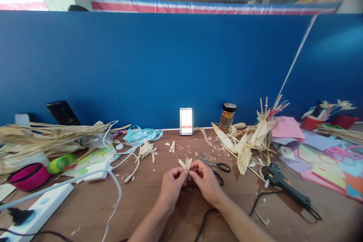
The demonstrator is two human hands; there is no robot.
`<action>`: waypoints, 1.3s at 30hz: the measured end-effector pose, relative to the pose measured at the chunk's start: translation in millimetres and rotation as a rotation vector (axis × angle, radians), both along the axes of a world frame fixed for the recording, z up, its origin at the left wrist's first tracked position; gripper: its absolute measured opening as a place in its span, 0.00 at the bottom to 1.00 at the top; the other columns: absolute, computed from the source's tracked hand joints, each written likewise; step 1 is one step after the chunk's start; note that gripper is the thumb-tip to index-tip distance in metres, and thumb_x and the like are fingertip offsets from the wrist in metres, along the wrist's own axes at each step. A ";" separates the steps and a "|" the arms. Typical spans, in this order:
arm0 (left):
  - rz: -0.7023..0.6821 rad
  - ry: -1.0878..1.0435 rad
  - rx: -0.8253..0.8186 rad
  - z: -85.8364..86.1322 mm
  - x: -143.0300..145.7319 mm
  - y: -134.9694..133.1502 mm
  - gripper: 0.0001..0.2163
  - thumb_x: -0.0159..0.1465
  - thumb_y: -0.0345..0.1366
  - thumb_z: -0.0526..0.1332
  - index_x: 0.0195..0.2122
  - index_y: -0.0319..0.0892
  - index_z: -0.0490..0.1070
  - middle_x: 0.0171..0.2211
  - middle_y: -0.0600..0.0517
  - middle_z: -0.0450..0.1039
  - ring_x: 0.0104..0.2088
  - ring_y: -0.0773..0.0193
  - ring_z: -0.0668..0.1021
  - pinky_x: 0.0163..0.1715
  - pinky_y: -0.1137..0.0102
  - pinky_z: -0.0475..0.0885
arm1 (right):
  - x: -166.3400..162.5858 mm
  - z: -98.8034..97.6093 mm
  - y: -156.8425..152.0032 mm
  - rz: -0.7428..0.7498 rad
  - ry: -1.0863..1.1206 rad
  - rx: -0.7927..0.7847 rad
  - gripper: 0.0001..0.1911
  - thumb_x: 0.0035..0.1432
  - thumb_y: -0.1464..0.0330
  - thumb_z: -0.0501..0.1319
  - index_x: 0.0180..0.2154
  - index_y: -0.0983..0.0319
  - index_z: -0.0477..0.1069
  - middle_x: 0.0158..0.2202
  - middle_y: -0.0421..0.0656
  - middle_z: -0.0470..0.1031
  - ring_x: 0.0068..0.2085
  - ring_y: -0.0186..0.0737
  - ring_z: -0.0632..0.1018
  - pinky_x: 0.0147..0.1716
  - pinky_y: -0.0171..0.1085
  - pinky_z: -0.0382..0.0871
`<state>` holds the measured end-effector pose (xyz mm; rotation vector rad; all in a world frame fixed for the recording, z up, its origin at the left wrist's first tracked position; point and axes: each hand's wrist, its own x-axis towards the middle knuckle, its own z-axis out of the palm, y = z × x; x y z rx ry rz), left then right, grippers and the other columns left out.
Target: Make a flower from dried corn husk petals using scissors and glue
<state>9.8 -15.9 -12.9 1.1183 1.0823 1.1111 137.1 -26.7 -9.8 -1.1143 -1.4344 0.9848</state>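
Note:
Between my two hands is a small flower of pale corn husk [185, 163], its pointed petals fanning up above the fingertips. My left hand [173, 183] pinches it low on one side with thumb and fingers. My right hand [204, 181] grips it from the other side, fingers curled and thumb pressed in. The flower's base is hidden by the fingers. Just behind my right hand lie black-handled scissors [222, 167], partly covered by it. Small husk scraps [171, 146] are scattered over the brown table [147, 204].
At right lie a glue gun [289, 187], dried husks [244, 151], a lidded jar [227, 116] and coloured paper [326, 174]. At left are a power strip [42, 204], white cables [117, 187], blue ribbon [141, 135] and a husk pile [53, 136]. A blue partition [159, 64] stands behind.

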 end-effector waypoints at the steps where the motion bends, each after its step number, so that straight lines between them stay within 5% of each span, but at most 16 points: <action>1: -0.004 0.007 0.005 -0.4 -0.2 0.3 0.13 0.50 0.43 0.62 0.25 0.36 0.72 0.19 0.55 0.67 0.21 0.71 0.67 0.22 0.77 0.63 | -0.3 0.8 -0.2 0.004 0.001 -0.001 0.03 0.53 0.69 0.56 0.31 0.61 0.64 0.28 0.39 0.69 0.29 0.34 0.71 0.28 0.32 0.64; 13: -0.013 0.129 0.132 1.1 -1.1 0.2 0.13 0.52 0.43 0.59 0.23 0.37 0.70 0.16 0.57 0.62 0.18 0.72 0.63 0.19 0.77 0.57 | 1.9 0.9 0.0 -0.064 -0.083 0.062 0.06 0.54 0.65 0.55 0.29 0.62 0.65 0.26 0.38 0.68 0.28 0.34 0.69 0.29 0.32 0.64; 39: -0.059 0.168 0.116 -0.6 -0.6 1.0 0.10 0.53 0.39 0.58 0.25 0.36 0.72 0.18 0.55 0.66 0.20 0.70 0.65 0.21 0.76 0.58 | 4.9 -8.3 4.6 -0.080 -0.089 0.045 0.06 0.54 0.66 0.55 0.28 0.61 0.64 0.24 0.37 0.65 0.26 0.33 0.67 0.27 0.31 0.61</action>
